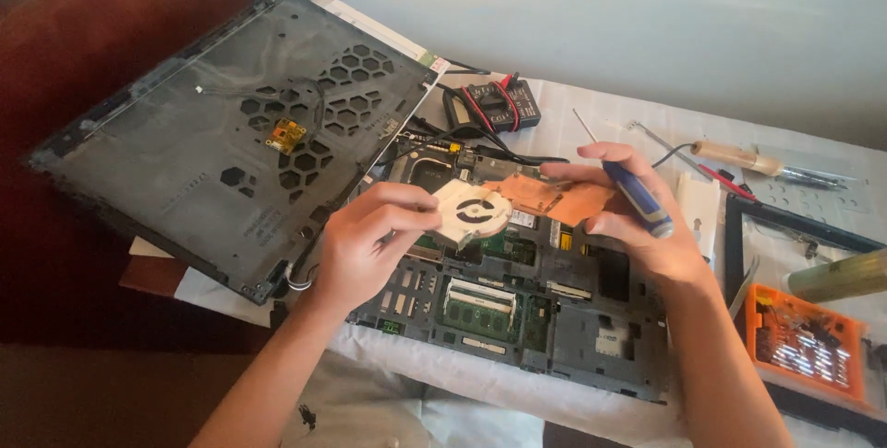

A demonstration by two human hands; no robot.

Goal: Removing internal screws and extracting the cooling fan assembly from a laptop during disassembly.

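Cooling assembly [517, 203], a pale fan housing joined to a copper heatsink plate, is held above the opened laptop base [517, 309], clear of the board.

Left side: detached dark lid panel [231, 134] lies tilted, partly over the base's left edge. Left hand [356, 245] pinches the fan housing at its left rim, fingers closed on it.

Centre: laptop base rests on a white cloth over the worktop [647, 42], memory module and green board exposed. A small black device with red wiring [494, 104] sits behind it.

Right side: right hand [637, 217] supports the copper end with its fingertips while a blue-handled screwdriver [628, 185] is tucked in the same grip. Judged step: assembly lifted free and under inspection; any further handling calls for a level, two-handed hold, and the screwdriver crowds that grip.

Beyond the hand lie a wooden-handled tool [739, 160] and a black frame [795, 226].

Containers: an orange tray [759, 314] at far right holds small dark parts, likely screws; exact contents too small to tell.
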